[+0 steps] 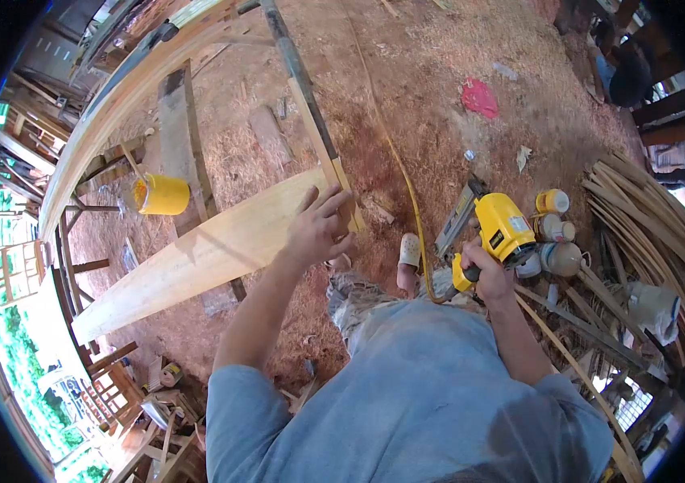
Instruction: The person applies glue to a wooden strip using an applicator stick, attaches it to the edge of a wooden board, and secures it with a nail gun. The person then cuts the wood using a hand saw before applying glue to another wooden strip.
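Note:
My left hand (320, 227) is over the near end of a long pale wooden board (221, 241), its fingers spread beside a narrow wood strip (345, 193) at that end. Whether the fingertips press on the wood cannot be told. A dark bar (290, 60) with a light strip along it meets the board's end from above. My right hand (489, 270) is wrapped round the handle of a yellow and black nail gun (503, 229), held to the right of the board with its silver magazine pointing left.
A yellow hose (403, 165) runs across the dirt floor to my feet. A yellow bucket (167, 196) hangs at the left near a curved wooden piece (76, 153). Several containers (552, 228) and a pile of thin wood strips (640, 209) lie at the right.

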The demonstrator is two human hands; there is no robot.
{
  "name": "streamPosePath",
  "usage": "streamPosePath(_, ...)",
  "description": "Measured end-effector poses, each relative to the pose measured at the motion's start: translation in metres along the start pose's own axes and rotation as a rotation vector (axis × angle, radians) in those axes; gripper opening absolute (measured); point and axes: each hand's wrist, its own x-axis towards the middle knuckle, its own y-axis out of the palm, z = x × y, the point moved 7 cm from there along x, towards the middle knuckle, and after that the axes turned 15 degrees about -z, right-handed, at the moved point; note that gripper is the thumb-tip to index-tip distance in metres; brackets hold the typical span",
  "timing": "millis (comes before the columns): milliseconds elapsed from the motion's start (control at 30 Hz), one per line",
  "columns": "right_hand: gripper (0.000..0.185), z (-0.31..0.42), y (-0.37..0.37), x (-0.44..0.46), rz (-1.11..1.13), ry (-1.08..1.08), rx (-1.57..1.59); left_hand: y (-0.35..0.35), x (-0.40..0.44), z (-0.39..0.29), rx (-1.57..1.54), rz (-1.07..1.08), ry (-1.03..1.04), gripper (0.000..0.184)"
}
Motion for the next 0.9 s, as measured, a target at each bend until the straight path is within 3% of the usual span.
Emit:
streamPosePath(433, 0.006, -0.014, -0.006, -0.002, 0.003, 0.040, 0.002, 0.001, 0.001, -0.006, 0.109, 0.001, 0.044, 0.030)
streamPosePath(533, 0.018, -0.014, -0.004, -0.002, -0.044, 0.070, 0.056, -0.003, 0.002, -0.004, 0.075, -0.011, 0.023, 0.030)
streamPosePath(833, 0.017, -0.015, -0.005, -0.003, -0.054, 0.045, 0.065, 0.000, 0.000, -0.002, 0.069, -0.041, 0.011, 0.031)
streamPosePath(900, 0.005, -0.018, -0.005, -0.001, 0.040, -0.029, -0.010, -0.001, 0.000, -0.003, 0.067, -0.036, 0.004, 0.030)
